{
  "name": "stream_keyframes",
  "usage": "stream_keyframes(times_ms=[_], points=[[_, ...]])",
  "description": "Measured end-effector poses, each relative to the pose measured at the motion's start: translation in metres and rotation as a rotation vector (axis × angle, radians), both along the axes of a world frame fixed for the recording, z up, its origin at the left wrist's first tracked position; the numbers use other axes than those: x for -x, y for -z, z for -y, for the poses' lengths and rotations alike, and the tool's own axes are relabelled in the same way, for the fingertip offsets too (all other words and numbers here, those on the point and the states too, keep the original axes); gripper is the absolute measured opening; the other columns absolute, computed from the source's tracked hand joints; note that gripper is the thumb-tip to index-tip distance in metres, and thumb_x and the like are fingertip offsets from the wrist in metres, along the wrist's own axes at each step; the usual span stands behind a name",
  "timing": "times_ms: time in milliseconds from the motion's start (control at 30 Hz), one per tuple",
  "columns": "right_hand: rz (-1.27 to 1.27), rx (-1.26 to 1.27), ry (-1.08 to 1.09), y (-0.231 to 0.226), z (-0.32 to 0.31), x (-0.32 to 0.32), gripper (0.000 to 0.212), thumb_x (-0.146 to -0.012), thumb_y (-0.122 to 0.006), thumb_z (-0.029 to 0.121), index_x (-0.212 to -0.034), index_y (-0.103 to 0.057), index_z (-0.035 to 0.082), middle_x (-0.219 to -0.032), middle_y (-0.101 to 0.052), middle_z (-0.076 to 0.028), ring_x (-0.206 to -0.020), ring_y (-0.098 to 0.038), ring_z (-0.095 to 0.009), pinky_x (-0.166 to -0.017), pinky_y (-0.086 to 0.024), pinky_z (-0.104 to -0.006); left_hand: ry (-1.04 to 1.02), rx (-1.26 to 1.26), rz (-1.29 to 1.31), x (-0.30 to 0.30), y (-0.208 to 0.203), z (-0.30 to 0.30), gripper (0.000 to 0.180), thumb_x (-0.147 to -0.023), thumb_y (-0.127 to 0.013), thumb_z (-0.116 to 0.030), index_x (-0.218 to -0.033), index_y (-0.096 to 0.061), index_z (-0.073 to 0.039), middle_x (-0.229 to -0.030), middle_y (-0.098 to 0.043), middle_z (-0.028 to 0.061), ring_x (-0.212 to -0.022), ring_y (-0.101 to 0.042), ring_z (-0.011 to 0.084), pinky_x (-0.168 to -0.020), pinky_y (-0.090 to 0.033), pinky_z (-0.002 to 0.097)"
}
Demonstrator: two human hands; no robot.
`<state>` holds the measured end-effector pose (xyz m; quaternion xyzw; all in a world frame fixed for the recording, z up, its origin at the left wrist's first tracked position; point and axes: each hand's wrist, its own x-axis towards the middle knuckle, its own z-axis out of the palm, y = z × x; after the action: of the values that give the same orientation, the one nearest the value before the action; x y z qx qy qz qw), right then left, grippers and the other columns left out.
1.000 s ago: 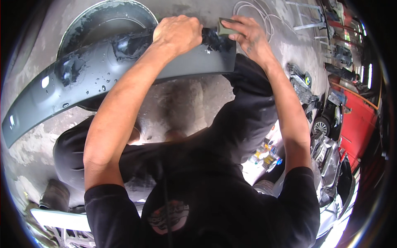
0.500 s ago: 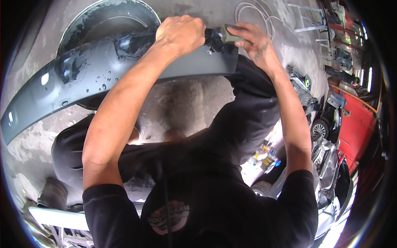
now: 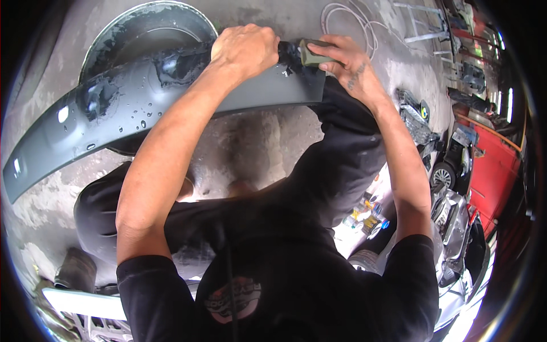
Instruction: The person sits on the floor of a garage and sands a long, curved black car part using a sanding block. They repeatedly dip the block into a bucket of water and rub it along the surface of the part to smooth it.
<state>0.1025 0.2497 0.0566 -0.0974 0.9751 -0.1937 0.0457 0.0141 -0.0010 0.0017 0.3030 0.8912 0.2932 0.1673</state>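
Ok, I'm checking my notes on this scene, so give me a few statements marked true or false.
1. The right hand holds a greenish block. True.
2. The left hand lies flat and open. False: the left hand is curled at the far edge of the grey panel.
3. Droplets dot the panel. True.
4. The round basin is at lower right. False: the basin is at upper left, partly hidden by the panel.
5. The person's top is dark. True.

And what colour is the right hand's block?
Olive green; the block shows best in the head view.
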Motion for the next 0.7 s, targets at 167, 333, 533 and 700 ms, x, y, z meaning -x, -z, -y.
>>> stream_keyframes(times_ms=[167,333,533,700], points=[[-0.062,-0.013,-0.013,0.008,0.010,0.003,0.045,-0.089,-0.078,0.005,-0.131,-0.079,0.021,-0.142,-0.068,-0.015,-0.126,-0.063,-0.035,-0.111,-0.050,-0.0457,0.008,0.011,-0.025,0.000,-0.002,-0.002,0.042,-0.109,-0.049,-0.031,-0.102,-0.080,-0.002,-0.100,-0.078,0.0244,-0.103,-0.074,0.0439,-0.097,-0.055,0.0541],[-0.263,-0.279,-0.043,-0.003,-0.015,0.008,0.041,-0.089,-0.080,0.009,-0.129,-0.080,0.018,-0.131,-0.073,-0.016,-0.121,-0.066,-0.034,-0.102,-0.055,-0.0439,0.007,-0.003,-0.031,0.001,-0.003,-0.002,0.042,-0.109,-0.049,-0.031,-0.103,-0.080,-0.003,-0.099,-0.078,0.0246,-0.103,-0.073,0.0444,-0.098,-0.055,0.0541],[-0.385,-0.217,0.254,0.005,0.039,-0.004,0.039,-0.084,-0.087,0.019,-0.121,-0.079,0.011,-0.113,-0.074,-0.018,-0.108,-0.069,-0.035,-0.088,-0.059,-0.0454,-0.011,0.009,-0.008,-0.001,-0.005,-0.001,0.042,-0.109,-0.049,-0.031,-0.105,-0.080,-0.002,-0.101,-0.078,0.0246,-0.104,-0.073,0.0444,-0.099,-0.055,0.0530],[-0.435,-0.280,0.240,0.027,0.069,-0.038,0.036,-0.086,-0.084,0.019,-0.119,-0.078,0.009,-0.099,-0.062,-0.016,-0.095,-0.063,-0.037,-0.079,-0.055,-0.0487,0.019,0.023,-0.024,0.001,-0.003,-0.001,0.042,-0.108,-0.050,-0.030,-0.104,-0.080,-0.002,-0.099,-0.078,0.0251,-0.103,-0.074,0.0443,-0.097,-0.056,0.0531]])
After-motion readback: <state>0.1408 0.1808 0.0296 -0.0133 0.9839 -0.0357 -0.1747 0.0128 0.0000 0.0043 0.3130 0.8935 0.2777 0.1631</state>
